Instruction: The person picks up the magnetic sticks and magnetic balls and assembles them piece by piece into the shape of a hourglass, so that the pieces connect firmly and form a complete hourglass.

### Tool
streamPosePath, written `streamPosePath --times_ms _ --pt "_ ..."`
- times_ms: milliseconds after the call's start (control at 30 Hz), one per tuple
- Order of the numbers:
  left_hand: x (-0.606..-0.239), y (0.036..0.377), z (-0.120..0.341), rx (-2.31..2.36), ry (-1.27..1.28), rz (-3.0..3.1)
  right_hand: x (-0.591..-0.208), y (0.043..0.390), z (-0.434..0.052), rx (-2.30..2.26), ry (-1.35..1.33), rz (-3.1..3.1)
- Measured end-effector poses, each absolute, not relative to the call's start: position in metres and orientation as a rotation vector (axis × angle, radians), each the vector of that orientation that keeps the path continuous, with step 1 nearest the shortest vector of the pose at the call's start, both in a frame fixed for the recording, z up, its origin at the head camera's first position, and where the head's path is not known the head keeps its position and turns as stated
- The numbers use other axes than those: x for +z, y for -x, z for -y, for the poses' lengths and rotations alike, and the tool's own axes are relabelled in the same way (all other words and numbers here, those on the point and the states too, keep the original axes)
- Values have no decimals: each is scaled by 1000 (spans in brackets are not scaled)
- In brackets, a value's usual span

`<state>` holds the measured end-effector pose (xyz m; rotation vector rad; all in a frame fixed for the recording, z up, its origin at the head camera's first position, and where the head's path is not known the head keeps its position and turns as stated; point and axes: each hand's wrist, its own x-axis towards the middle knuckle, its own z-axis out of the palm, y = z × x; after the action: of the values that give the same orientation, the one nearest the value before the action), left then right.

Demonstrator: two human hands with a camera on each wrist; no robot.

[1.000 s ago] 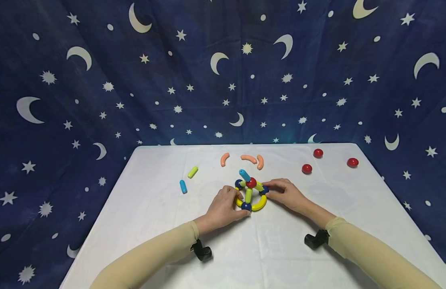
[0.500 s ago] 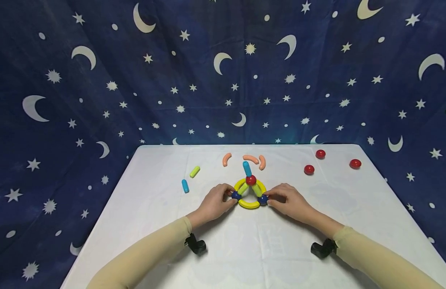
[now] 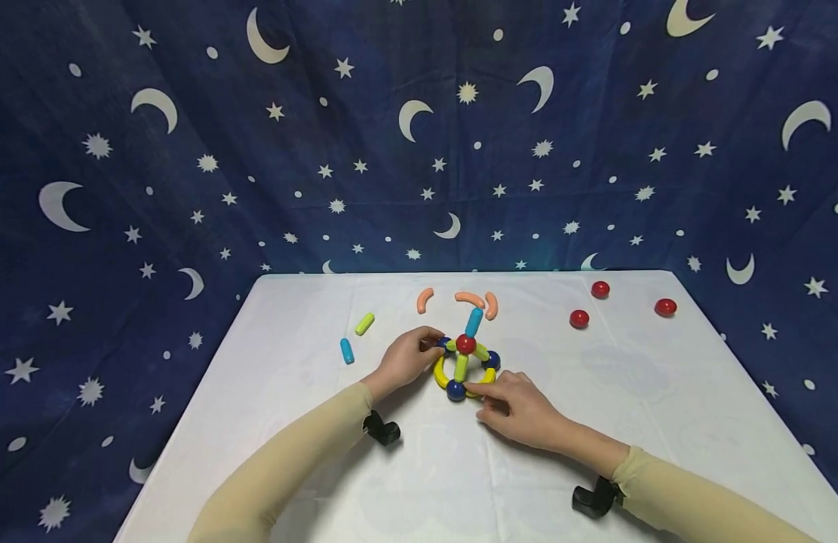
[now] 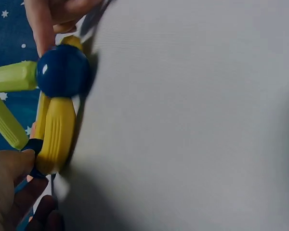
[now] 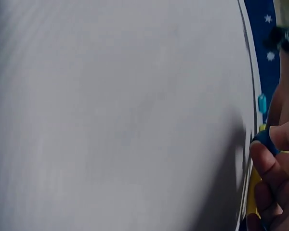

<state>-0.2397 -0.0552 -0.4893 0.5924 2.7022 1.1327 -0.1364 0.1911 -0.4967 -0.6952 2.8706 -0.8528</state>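
Note:
A toy wheel (image 3: 462, 366) stands on the white table (image 3: 405, 467): a yellow ring with dark blue balls, green spokes, a red ball (image 3: 466, 344) at its hub and a light blue stick (image 3: 474, 322) pointing up from it. My left hand (image 3: 435, 345) pinches the wheel's far-left blue ball. My right hand (image 3: 483, 390) pinches the ring at its near side, beside the front blue ball (image 3: 455, 391). The left wrist view shows a blue ball (image 4: 63, 70), a yellow arc (image 4: 55, 134) and my fingers (image 4: 9, 168) close up. In the right wrist view my fingertips (image 5: 269, 159) press a blue ball (image 5: 264, 137).
Three orange curved pieces (image 3: 469, 299) lie behind the wheel. A green stick (image 3: 363, 323) and a blue stick (image 3: 347, 351) lie to the left. Three red discs (image 3: 579, 318) sit at the back right. A starry blue cloth hangs behind the table.
The wheel has been turned, so a blue ball now faces me. My right hand moved from the wheel's right side to its near side; my left hand shifted to the far left.

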Motion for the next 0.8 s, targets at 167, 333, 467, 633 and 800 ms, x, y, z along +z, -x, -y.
streamPosePath --times_ms 167,333,467,633,800 --pt "-487 247 41 1120 -690 -2653 -495 131 -189 -956 766 -2871" --pt "-486 248 37 1094 -752 -2626 -491 137 -202 -1194 613 -2942" --pt "-481 247 47 1110 -714 -2671 -495 152 -219 -1194 415 -3012" --pt "-472 248 86 1130 -568 -2856 -504 170 -232 -1164 324 -2932" --pt "-468 248 139 1007 -339 -3036 -510 177 -238 -1283 268 -2749"
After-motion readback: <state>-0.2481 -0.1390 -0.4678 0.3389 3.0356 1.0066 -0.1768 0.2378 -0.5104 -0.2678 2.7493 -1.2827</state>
